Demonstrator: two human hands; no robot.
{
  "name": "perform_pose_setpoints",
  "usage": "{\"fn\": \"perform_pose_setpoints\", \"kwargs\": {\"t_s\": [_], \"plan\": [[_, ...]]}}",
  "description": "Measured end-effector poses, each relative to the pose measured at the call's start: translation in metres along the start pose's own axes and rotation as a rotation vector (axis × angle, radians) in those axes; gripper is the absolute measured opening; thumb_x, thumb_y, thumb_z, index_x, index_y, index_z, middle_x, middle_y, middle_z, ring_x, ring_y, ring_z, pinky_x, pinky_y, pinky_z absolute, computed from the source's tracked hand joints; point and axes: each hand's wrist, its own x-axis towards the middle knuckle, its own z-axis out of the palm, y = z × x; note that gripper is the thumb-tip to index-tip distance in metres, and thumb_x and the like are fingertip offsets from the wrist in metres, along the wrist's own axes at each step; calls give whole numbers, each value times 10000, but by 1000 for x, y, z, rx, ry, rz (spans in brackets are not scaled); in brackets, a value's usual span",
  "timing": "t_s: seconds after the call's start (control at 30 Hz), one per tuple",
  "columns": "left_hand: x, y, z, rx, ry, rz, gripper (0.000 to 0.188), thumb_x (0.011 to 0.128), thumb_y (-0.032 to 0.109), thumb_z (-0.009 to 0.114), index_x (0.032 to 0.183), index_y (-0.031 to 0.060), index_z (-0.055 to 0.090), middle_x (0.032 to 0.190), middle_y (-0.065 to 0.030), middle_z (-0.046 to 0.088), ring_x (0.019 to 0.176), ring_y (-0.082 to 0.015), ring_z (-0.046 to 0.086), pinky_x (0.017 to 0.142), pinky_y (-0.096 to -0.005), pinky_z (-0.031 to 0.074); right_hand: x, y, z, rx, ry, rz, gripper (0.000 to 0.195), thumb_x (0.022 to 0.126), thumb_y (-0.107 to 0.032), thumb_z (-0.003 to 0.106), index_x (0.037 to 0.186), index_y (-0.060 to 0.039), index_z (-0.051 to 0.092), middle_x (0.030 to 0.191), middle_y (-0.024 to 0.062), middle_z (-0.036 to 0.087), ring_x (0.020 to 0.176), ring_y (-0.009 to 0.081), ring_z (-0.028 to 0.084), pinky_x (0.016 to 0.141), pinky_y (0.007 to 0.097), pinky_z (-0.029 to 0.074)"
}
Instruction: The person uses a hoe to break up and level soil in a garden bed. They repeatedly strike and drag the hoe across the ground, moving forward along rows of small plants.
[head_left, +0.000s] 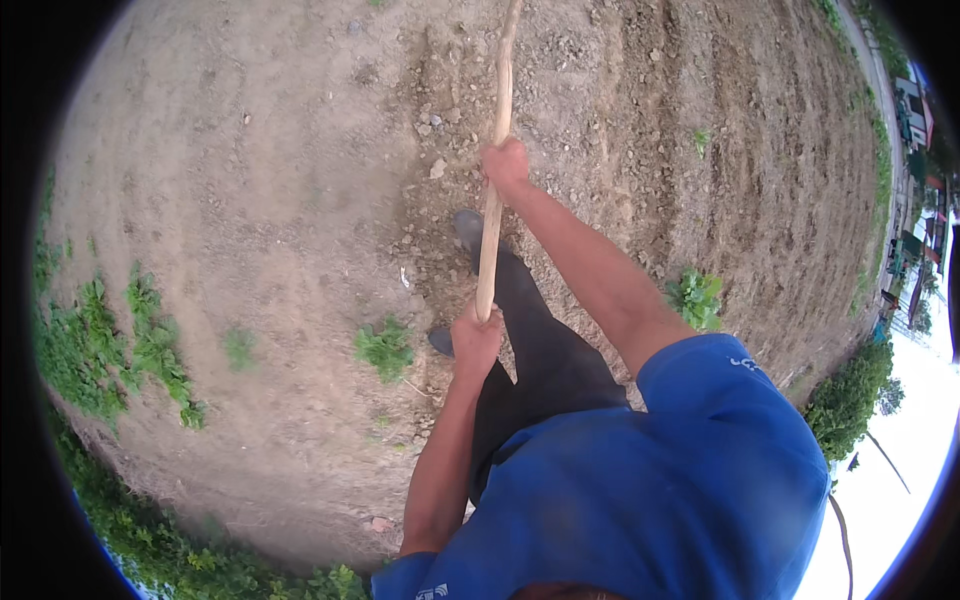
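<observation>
A long, slightly bent wooden pole (495, 202) runs from low centre up past the top edge of the view, so its far end is hidden. My left hand (477, 339) is closed around its near end. Farther up the shaft, my right hand (506, 166) grips it, with the right arm stretched out. Under and beside the pole are my dark shoes (469, 227) and black trousers (551, 360). Loose, crumbly soil (442, 187) lies around the front shoe.
Furrowed soil (720, 202) spreads to the right and smoother ground (225, 195) to the left. Leafy plants stand near my feet (385, 349), at right (697, 298) and at far left (150, 330). Bushes (195, 559) line the lower left. A road (874, 67) and structures edge the far right.
</observation>
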Motion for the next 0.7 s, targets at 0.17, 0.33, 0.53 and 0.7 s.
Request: {"fn": "perform_pose_setpoints", "kwargs": {"t_s": [0.17, 0.33, 0.53, 0.7], "plan": [[17, 13, 24, -181, -156, -191, 75, 843, -9, 600, 897, 42, 587, 633, 15, 497, 448, -59, 437, 381, -255, 323, 38, 27, -4, -244, 25, 37, 299, 811, -221, 652, 823, 78, 646, 722, 194, 674, 586, 275, 689, 539, 390, 558], [-84, -92, -16, -209, -207, -466, 107, 792, -19, 565, 877, 40, 591, 581, -5, 506, 403, -85, 451, 343, -266, 341, -95, 117, 7, -294, -78, 236, 364, 865, -210, 590, 1061, 93, 544, 935, 284, 673, 592, 344, 698, 502, 401, 591], [-206, -175, -71, -206, -237, -384, 97, 801, -17, 575, 854, 46, 626, 658, 6, 578, 535, -83, 521, 462, -245, 410, -233, 194, 15, -391, -78, 277, 308, 894, -216, 587, 1032, 54, 532, 945, 257, 683, 830, 371, 710, 705, 440, 589], [-264, -159, -120, 69, -169, -375, 109, 801, -19, 575, 845, 25, 664, 712, -23, 635, 629, -118, 597, 556, -298, 479, -309, 201, 6, -174, -145, 403, 286, 891, -202, 632, 1005, 51, 561, 762, 186, 680, 556, 271, 686, 485, 369, 579]]}}
